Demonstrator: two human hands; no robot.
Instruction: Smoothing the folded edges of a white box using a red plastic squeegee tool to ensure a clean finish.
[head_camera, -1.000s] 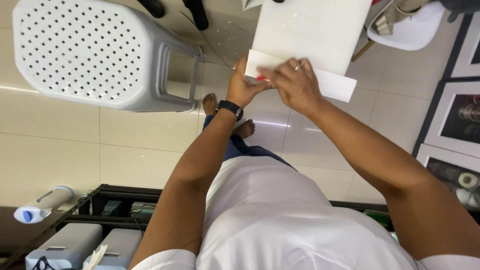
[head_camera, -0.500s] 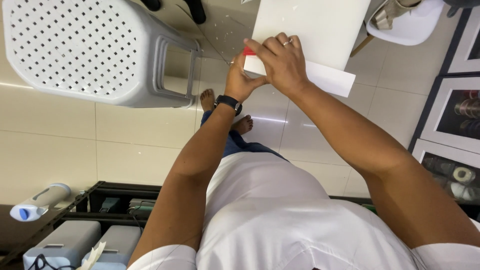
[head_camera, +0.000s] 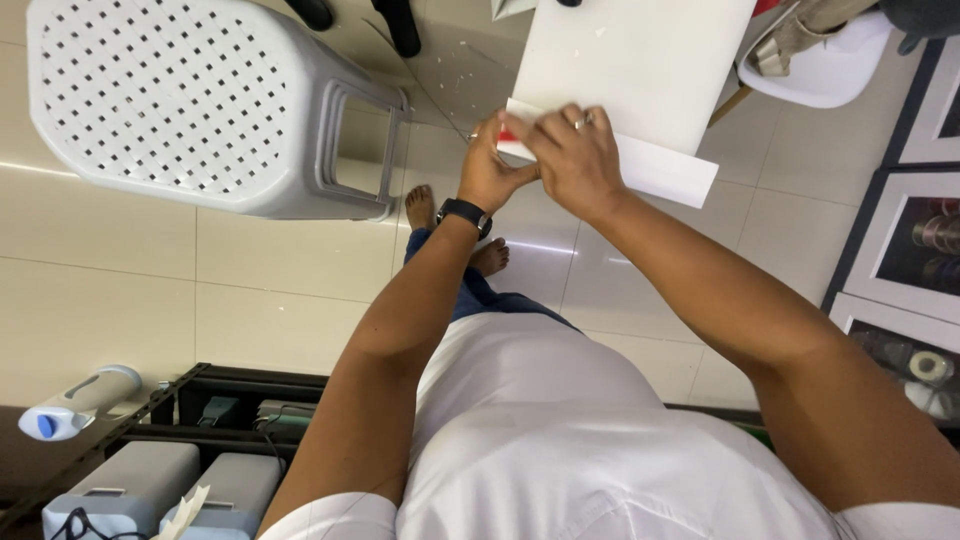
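Head view: both hands meet at upper centre. Left hand (head_camera: 492, 170) and right hand (head_camera: 572, 160) pinch a white paper (head_camera: 660, 172), fingers closed on its edge

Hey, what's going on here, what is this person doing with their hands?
A person standing barefoot on a tiled floor works with both hands at the edge of a white table. The left hand and the right hand are together on a white strip of paper that juts over the table's edge, with a small red object pinched between them. A grey perforated plastic stool stands to the left.
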